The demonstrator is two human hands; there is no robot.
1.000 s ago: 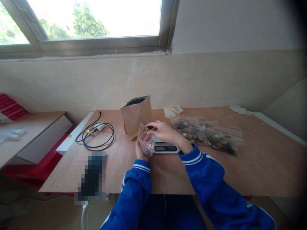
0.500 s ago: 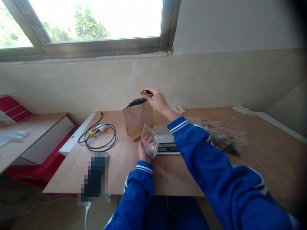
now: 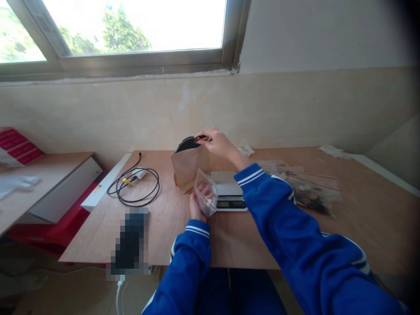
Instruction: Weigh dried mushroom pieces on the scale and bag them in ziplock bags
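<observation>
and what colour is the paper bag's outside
Paper bag: plain light brown, in the head view.

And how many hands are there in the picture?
2: the left hand holds a clear plastic bag; the right hand pinches a brownish piece at the mouth of the paper bag. No others show.

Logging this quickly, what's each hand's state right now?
Left hand: holding a clear plastic zip bag.
Right hand: closed on brown flaky pieces, at the open brown paper bag.
</observation>
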